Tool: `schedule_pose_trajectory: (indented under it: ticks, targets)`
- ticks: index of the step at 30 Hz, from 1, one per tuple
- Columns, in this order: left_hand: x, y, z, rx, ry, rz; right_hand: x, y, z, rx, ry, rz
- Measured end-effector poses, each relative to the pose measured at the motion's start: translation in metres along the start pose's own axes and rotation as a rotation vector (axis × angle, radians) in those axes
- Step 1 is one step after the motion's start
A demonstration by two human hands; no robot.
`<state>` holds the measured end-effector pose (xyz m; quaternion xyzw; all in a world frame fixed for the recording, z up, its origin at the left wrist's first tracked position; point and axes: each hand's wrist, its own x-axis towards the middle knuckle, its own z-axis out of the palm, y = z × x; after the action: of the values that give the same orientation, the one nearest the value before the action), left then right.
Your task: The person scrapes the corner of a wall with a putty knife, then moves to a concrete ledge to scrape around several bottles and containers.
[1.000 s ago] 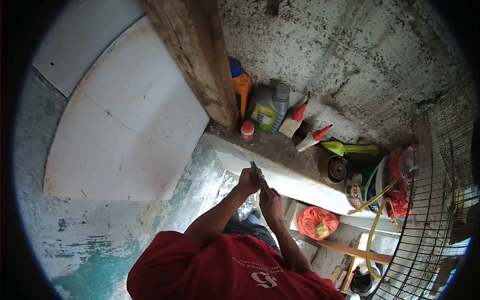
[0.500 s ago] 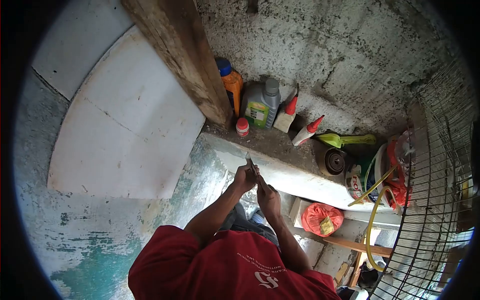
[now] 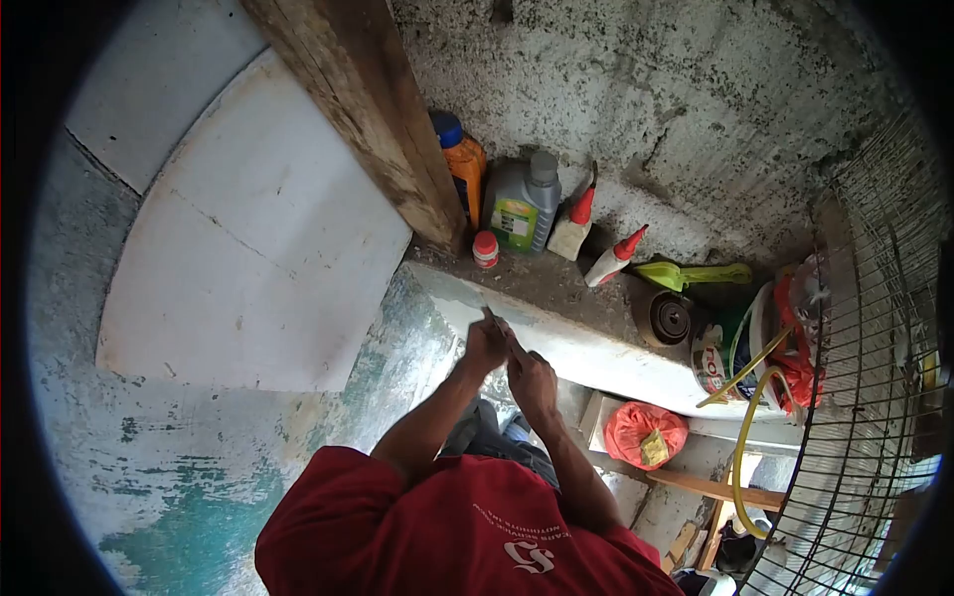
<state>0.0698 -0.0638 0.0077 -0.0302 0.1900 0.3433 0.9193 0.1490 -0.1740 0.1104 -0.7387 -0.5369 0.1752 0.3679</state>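
Note:
Both hands meet in front of the red shirt, just below the edge of a concrete ledge [image 3: 556, 298]. My left hand [image 3: 485, 348] is closed round a thin, blade-like piece [image 3: 488, 314] whose narrow end sticks up past the fingers. Close beside it, my right hand [image 3: 533, 381] is also closed, its fingertips against the lower part near the left hand. What lies between the right fingers is too small and dark to make out. On the ledge above the hands stands a small red-capped bottle [image 3: 485, 249].
Along the ledge stand an orange bottle [image 3: 463, 169], a grey oil bottle [image 3: 523, 204], two red-nozzled glue bottles [image 3: 616, 256], a green scoop [image 3: 686, 275] and a brown roll [image 3: 666, 318]. A wire fan guard [image 3: 855, 397] rises at right. A red plastic bag [image 3: 636, 433] lies lower.
The piece in my left hand has turned slightly, its tip now darker and a little further left. My hands stay together near the same spot; the view has shifted a little.

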Motion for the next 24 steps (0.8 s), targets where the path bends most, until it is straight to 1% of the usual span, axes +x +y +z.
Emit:
schedule_pose_trajectory:
  ticks: [1, 3, 4, 5, 7, 8, 9, 10, 13, 14, 17, 18, 20, 21, 22, 24]
  targets:
    - [-0.002, 0.007, -0.003, 0.031, -0.032, 0.017, -0.006, 0.001, 0.0, -0.006, -0.021, 0.01]
    - [-0.003, 0.004, -0.005, 0.01, 0.013, -0.054, -0.005, 0.001, -0.001, -0.016, -0.042, 0.003]
    - [0.001, -0.007, -0.008, 0.034, -0.078, -0.074, -0.011, 0.01, -0.005, 0.026, -0.025, -0.003]
    - [0.003, -0.017, -0.004, 0.008, -0.077, -0.111, -0.006, 0.01, -0.009, 0.003, -0.031, 0.006]
    - [0.003, -0.015, -0.001, -0.031, -0.096, -0.089, -0.004, 0.006, -0.015, -0.039, -0.053, 0.035]
    - [0.005, -0.007, -0.007, -0.048, -0.112, -0.048, 0.002, 0.004, -0.007, -0.046, -0.078, 0.027]
    - [0.004, 0.006, -0.007, -0.068, -0.128, -0.004, 0.008, 0.002, 0.004, -0.027, -0.028, -0.064]
    - [0.0, 0.018, -0.008, -0.068, -0.096, -0.016, 0.006, 0.001, 0.008, -0.033, -0.049, -0.048]
    - [-0.004, 0.006, -0.001, 0.007, -0.023, -0.092, 0.0, -0.004, -0.006, -0.006, -0.079, -0.007]
    - [-0.006, -0.004, 0.008, -0.023, -0.065, -0.134, -0.002, -0.001, -0.012, 0.022, -0.042, -0.032]
    - [-0.007, -0.001, 0.009, 0.055, -0.036, -0.074, -0.005, 0.0, -0.002, 0.048, -0.012, -0.007]
    - [-0.009, 0.001, 0.014, 0.056, 0.15, -0.072, -0.008, -0.003, 0.004, 0.041, 0.013, 0.0]
    - [-0.014, -0.003, 0.024, 0.084, 0.188, -0.053, -0.012, -0.001, 0.001, 0.085, -0.002, 0.034]
    - [-0.015, -0.002, 0.03, 0.104, 0.203, -0.041, -0.011, 0.001, -0.002, 0.117, -0.001, 0.042]
    - [-0.02, -0.004, 0.036, 0.132, 0.168, -0.123, -0.009, 0.003, -0.003, 0.123, -0.01, 0.045]
    - [-0.015, -0.001, 0.034, 0.12, 0.144, -0.088, -0.008, 0.007, -0.004, 0.135, -0.038, 0.045]
